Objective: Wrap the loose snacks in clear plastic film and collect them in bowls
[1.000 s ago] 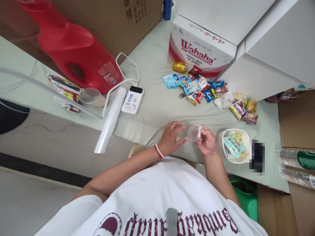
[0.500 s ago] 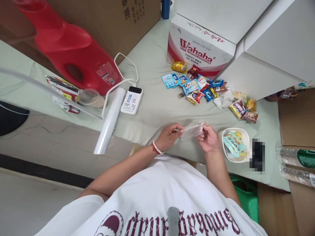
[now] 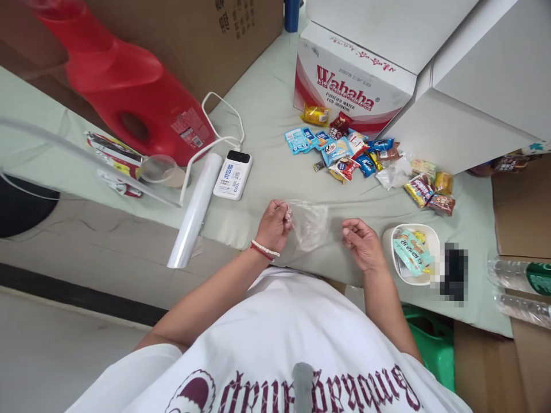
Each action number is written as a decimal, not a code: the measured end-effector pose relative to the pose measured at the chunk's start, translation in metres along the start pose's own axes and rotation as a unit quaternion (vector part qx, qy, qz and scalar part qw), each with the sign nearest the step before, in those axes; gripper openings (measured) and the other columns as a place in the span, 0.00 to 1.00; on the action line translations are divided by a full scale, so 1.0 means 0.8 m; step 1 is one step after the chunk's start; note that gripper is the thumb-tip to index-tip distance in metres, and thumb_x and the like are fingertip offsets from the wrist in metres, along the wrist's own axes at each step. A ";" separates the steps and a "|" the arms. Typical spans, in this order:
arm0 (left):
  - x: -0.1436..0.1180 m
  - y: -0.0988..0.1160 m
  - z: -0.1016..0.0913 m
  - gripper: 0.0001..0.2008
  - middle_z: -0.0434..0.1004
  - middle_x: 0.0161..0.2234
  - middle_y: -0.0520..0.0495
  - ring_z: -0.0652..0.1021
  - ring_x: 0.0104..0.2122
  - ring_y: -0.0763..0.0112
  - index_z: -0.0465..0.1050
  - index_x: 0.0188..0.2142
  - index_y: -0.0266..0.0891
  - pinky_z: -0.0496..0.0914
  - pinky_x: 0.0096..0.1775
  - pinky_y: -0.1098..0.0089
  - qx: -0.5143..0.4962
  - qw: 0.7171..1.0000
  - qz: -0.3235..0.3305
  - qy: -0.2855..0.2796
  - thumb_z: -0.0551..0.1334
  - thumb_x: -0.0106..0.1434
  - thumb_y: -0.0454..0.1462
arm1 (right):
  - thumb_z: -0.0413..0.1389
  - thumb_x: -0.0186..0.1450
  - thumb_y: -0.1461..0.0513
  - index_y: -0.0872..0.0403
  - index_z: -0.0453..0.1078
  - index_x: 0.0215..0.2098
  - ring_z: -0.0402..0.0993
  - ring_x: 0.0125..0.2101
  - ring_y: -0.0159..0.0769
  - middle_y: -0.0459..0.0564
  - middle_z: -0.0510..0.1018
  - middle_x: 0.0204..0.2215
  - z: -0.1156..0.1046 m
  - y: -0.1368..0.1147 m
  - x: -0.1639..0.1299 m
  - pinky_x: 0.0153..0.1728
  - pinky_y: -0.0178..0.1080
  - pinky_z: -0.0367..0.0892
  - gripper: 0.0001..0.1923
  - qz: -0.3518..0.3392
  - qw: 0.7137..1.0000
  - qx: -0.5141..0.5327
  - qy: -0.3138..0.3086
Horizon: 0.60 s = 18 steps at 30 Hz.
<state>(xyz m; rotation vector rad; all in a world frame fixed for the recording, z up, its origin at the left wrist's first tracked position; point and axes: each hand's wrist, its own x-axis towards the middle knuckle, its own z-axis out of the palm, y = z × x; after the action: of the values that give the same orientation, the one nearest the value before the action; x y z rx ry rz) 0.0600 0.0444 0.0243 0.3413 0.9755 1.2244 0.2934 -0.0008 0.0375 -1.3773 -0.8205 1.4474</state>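
Left-hand (image 3: 274, 225) grip on one clear bag (image 3: 310, 225); right hand (image 3: 361, 244) apart.

Cloth-covered table (image 3: 275, 189): snack packets (image 3: 344, 155), power bank (image 3: 233, 175), carton (image 3: 350, 86).

Red jug (image 3: 142, 103), power bank (image 3: 233, 175), film roll (image 3: 194, 211), Wahaha box (image 3: 348, 86), snack packets (image 3: 353, 152), white bowl (image 3: 414, 253) on green cloth (image 3: 267, 115).

The red-and-white carton (image 3: 350, 86) at the counter's far edge reads "Wahaha" with "PURIFIED WATER FOR DRINKING" beneath, while the print on the snack packets (image 3: 344, 152) is too small to read.
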 end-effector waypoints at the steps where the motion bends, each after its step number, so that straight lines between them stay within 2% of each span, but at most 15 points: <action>1: 0.001 0.006 -0.003 0.25 0.64 0.22 0.61 0.62 0.18 0.84 0.63 0.32 0.41 0.57 0.23 0.79 -0.009 1.000 -0.001 -0.001 0.78 0.53 0.46 | 0.74 0.53 0.52 0.50 0.77 0.36 0.56 0.21 0.26 0.39 0.67 0.24 -0.008 0.001 -0.001 0.23 0.32 0.57 0.18 -0.003 1.000 0.003 0.012; 3: -0.002 0.017 -0.006 0.25 0.63 0.22 0.62 0.59 0.18 0.85 0.63 0.32 0.41 0.57 0.23 0.79 -0.024 0.999 -0.006 -0.033 0.79 0.52 0.45 | 0.73 0.56 0.51 0.49 0.77 0.36 0.59 0.22 0.27 0.40 0.67 0.25 -0.020 0.002 -0.004 0.24 0.33 0.60 0.17 -0.025 0.999 -0.015 0.037; 4: -0.006 0.021 -0.006 0.25 0.63 0.22 0.62 0.58 0.18 0.86 0.64 0.33 0.41 0.57 0.23 0.79 -0.028 0.998 -0.011 -0.059 0.79 0.52 0.45 | 0.72 0.57 0.49 0.48 0.77 0.38 0.64 0.25 0.29 0.41 0.70 0.28 -0.023 0.002 -0.005 0.27 0.33 0.64 0.17 -0.046 0.997 -0.034 0.042; 6: -0.018 0.029 0.001 0.25 0.61 0.22 0.62 0.57 0.17 0.86 0.64 0.33 0.41 0.58 0.23 0.78 -0.025 0.993 -0.027 -0.112 0.79 0.53 0.46 | 0.72 0.57 0.46 0.46 0.77 0.48 0.74 0.40 0.36 0.47 0.77 0.42 -0.021 -0.002 -0.007 0.42 0.37 0.73 0.24 -0.105 0.991 -0.079 0.020; 7: -0.025 0.031 0.005 0.24 0.60 0.21 0.62 0.56 0.17 0.85 0.65 0.33 0.42 0.58 0.23 0.78 -0.019 0.990 -0.035 -0.134 0.79 0.53 0.47 | 0.73 0.55 0.45 0.44 0.75 0.55 0.74 0.51 0.40 0.50 0.77 0.51 -0.015 -0.006 -0.007 0.52 0.41 0.72 0.33 -0.134 0.986 -0.099 -0.010; 9: -0.038 0.034 0.015 0.24 0.58 0.21 0.62 0.55 0.17 0.84 0.65 0.34 0.43 0.59 0.24 0.76 0.006 0.985 -0.042 -0.165 0.78 0.54 0.49 | 0.76 0.48 0.44 0.42 0.66 0.67 0.64 0.65 0.47 0.52 0.71 0.64 0.002 -0.017 -0.006 0.65 0.48 0.63 0.52 -0.168 0.972 -0.134 -0.097; 10: -0.043 0.037 0.018 0.25 0.58 0.20 0.62 0.56 0.18 0.83 0.66 0.35 0.43 0.60 0.24 0.76 0.022 0.984 -0.039 -0.174 0.77 0.54 0.51 | 0.78 0.46 0.45 0.41 0.62 0.70 0.62 0.68 0.49 0.53 0.70 0.65 0.012 -0.023 -0.005 0.67 0.50 0.60 0.58 -0.169 0.963 -0.150 -0.146; 11: -0.046 0.039 0.021 0.25 0.58 0.20 0.62 0.56 0.18 0.82 0.66 0.35 0.44 0.60 0.24 0.75 0.040 0.982 -0.032 -0.181 0.77 0.54 0.53 | 0.79 0.45 0.47 0.42 0.61 0.71 0.64 0.67 0.50 0.53 0.72 0.64 0.022 -0.029 -0.004 0.68 0.50 0.59 0.60 -0.161 0.954 -0.163 -0.193; 12: -0.046 0.043 0.022 0.25 0.58 0.20 0.61 0.57 0.18 0.81 0.67 0.35 0.44 0.61 0.24 0.74 0.058 0.980 -0.022 -0.187 0.76 0.54 0.54 | 0.78 0.47 0.48 0.43 0.65 0.69 0.68 0.64 0.49 0.53 0.75 0.61 0.031 -0.034 -0.002 0.66 0.50 0.61 0.55 -0.146 0.947 -0.170 -0.232; 14: -0.042 0.054 0.020 0.25 0.59 0.20 0.60 0.60 0.19 0.79 0.67 0.34 0.44 0.61 0.24 0.73 0.089 0.977 0.010 -0.193 0.76 0.54 0.55 | 0.75 0.55 0.49 0.46 0.77 0.58 0.77 0.52 0.45 0.51 0.82 0.49 0.044 -0.041 0.001 0.59 0.47 0.69 0.34 -0.119 0.943 -0.166 -0.262; 15: -0.037 0.061 0.016 0.25 0.59 0.20 0.60 0.60 0.19 0.79 0.68 0.34 0.43 0.61 0.24 0.73 0.102 0.976 0.029 -0.192 0.76 0.54 0.55 | 0.72 0.58 0.49 0.47 0.81 0.50 0.79 0.46 0.42 0.50 0.83 0.42 0.048 -0.042 0.002 0.54 0.45 0.72 0.24 -0.111 0.950 -0.155 -0.250; 16: -0.032 0.068 0.012 0.25 0.60 0.20 0.59 0.60 0.19 0.79 0.68 0.33 0.43 0.60 0.23 0.73 0.115 0.974 0.050 -0.187 0.76 0.54 0.55 | 0.70 0.61 0.48 0.48 0.83 0.42 0.79 0.40 0.40 0.48 0.82 0.37 0.050 -0.042 0.004 0.48 0.43 0.74 0.17 -0.105 0.959 -0.139 -0.226; 18: -0.021 0.077 0.001 0.25 0.62 0.22 0.59 0.60 0.19 0.80 0.70 0.35 0.43 0.60 0.23 0.74 0.127 0.975 0.091 -0.157 0.77 0.53 0.54 | 0.69 0.62 0.47 0.49 0.82 0.35 0.77 0.32 0.36 0.46 0.80 0.29 0.050 -0.041 0.005 0.38 0.40 0.75 0.15 -0.096 0.976 -0.102 -0.165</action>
<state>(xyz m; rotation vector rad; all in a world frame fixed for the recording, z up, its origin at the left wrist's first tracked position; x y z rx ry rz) 0.0215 0.0512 0.0752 0.8172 0.8374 1.1645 0.2604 0.0192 0.0719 -1.1808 -1.3094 1.4903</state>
